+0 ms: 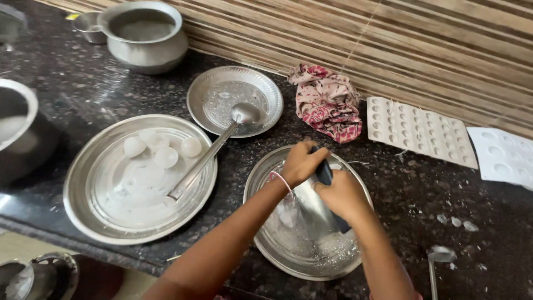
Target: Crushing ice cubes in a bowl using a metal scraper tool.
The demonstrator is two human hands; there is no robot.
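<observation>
Steel plate (266, 253) sits on the dark speckled counter (411, 205), directly under both hands. Head view: left hand (300, 162) and right hand (341, 194) meet over the plate's middle, touching each other. Both are closed around a tool with a dark handle (324, 173) and a flat, shiny metal blade (311, 208); the left grip wraps the handle's upper end, the right grip is pressed together lower down, where handle meets blade. Blade slants down to the plate's surface, which carries white, crumbly residue, densest near the front rim.

Left of this plate, a larger steel plate (83, 189) holds several pale round balls (166, 156) and a white film. A long steel ladle (214, 150) bridges it and a smaller patterned plate (202, 91) behind. A red-and-cream patterned cloth (328, 103) lies by the wall, with white dimpled moulds (419, 132) to its right. A metal pot (145, 36) stands far left at the back.
</observation>
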